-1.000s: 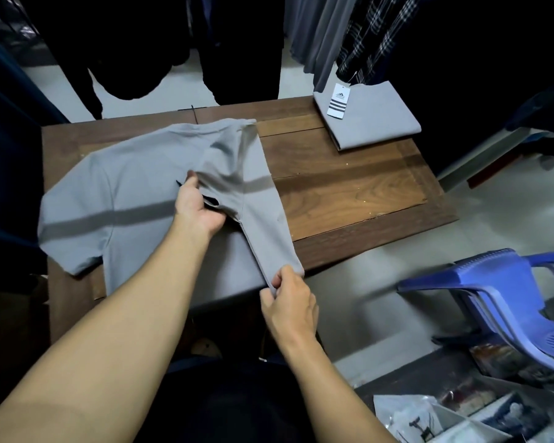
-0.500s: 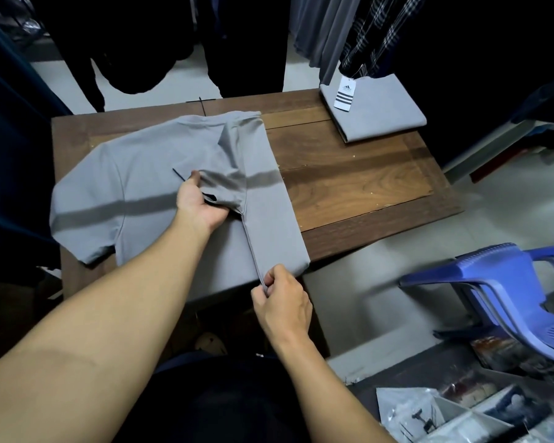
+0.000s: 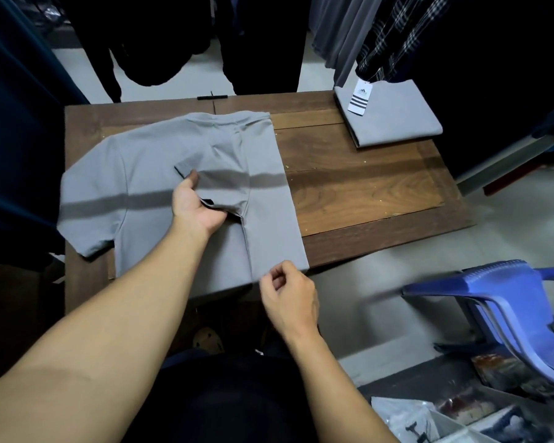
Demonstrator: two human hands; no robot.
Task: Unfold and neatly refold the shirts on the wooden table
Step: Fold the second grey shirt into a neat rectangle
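Left hand (image 3: 195,206) grip: thumb on top, fingers tucked under the folded-in sleeve (image 3: 218,177), mid-shirt. Right hand (image 3: 288,298): fingers loosely curled, holding nothing, just beside the hem corner. Grey shirt (image 3: 147,174) lies flat on the desk (image 3: 359,193), one side folded over, other sleeve spread out.

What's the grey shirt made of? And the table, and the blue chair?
The grey shirt looks like soft matte knit cloth, maybe cotton: it drapes and creases. The table is wood, dark brown, with grain lines and plank joins. The blue chair looks like moulded plastic, smooth and slightly shiny.
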